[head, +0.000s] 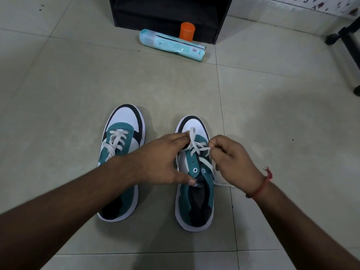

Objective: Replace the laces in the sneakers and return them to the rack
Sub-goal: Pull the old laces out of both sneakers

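Two teal, white and black sneakers side by side on tiled floor [58,117], toes pointed away. Left sneaker [120,152] laced in white, partly crossed by left forearm. Right sneaker [194,191] only partly laced: white lace [196,147] crossed through front eyelets, rear eyelets bare, one loose end trailed onto floor at right. Left hand [161,160] laid over right sneaker's left side, fingertips at a raised lace loop near toe, thumb by tongue label; grip on loop hard to confirm. Right hand [231,158] curled, lace strand pinched between thumb and forefinger just right of eyelets; red thread [262,186] tied round its wrist. Beyond, black rack [169,14] against wall, with pale blue spray can [171,44] lain on its side before it and orange cap [187,32] upright just behind can. Black chair base [348,45] at far right
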